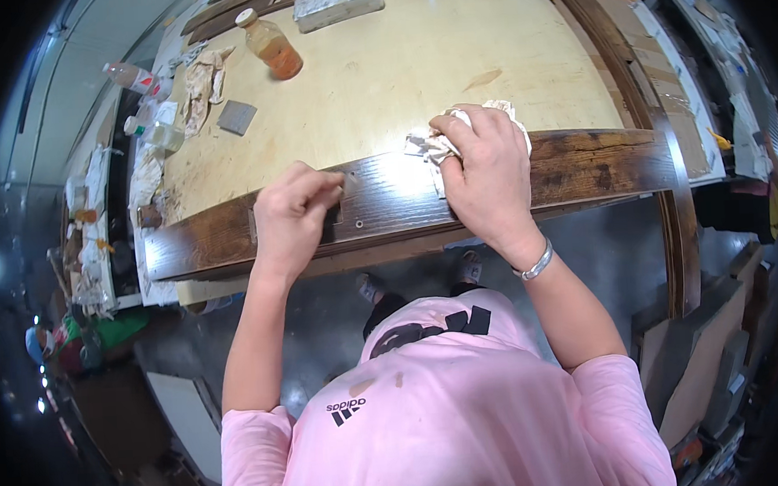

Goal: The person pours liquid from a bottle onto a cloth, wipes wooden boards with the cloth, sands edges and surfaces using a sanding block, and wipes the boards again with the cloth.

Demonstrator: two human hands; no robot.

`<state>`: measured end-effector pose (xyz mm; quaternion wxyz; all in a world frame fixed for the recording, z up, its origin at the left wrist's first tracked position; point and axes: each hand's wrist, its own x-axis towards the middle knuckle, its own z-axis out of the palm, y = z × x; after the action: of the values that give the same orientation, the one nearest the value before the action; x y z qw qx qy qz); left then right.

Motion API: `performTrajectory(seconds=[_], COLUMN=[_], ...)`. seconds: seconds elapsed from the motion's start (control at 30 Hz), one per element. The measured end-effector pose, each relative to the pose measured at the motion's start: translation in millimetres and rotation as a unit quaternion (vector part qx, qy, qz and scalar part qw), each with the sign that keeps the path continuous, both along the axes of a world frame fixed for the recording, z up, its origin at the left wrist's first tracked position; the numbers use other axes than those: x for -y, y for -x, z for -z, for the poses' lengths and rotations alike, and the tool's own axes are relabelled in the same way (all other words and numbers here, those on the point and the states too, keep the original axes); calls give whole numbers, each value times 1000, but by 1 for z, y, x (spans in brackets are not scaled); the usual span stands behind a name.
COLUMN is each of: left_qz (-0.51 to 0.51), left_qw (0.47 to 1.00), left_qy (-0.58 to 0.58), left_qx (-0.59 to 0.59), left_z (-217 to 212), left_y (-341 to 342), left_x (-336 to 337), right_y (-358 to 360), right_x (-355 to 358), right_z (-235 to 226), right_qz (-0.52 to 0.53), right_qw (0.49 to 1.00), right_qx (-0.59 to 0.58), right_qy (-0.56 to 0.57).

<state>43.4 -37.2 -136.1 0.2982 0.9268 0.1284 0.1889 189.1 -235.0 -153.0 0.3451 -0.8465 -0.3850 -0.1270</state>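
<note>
Dark-stained wood, a long curved board (579, 167), lies along the near edge of a pale plywood table (380, 76) and runs on to the right, bending toward the person. The left hand (295, 217) rests on the board left of centre, fingers curled together, the fingertips (333, 186) pressed down on its top face beside a small notch; whether they pinch anything is not clear. The right hand (486, 172) lies flat over a crumpled white rag (428, 144), fingers close together and bent over the cloth, holding it against the board's far edge where a bright patch of glare shows. A metal bracelet (535, 264) circles the right wrist.

Farther back on the table stand an orange bottle (271, 45), a grey block (337, 3), a small grey square pad (237, 117) and stained rags (200, 81). A clear bottle (132, 77) lies at the left edge.
</note>
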Motion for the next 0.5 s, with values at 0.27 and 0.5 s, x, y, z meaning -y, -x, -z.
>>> performTrajectory(seconds=[0.27,0.5], left_qz=[-86,-103], left_qw=[992,987], left_qy=[-93,-120], left_qx=[22,23], left_z=[-1,-2], left_y=[-4,-1], left_x=[29,30], right_y=[-4,-4], right_x=[6,9], right_z=[5,6], right_qz=[-65,-88], right_qw=[997,994], right_qx=[-17,-37], right_qy=[-39,-50])
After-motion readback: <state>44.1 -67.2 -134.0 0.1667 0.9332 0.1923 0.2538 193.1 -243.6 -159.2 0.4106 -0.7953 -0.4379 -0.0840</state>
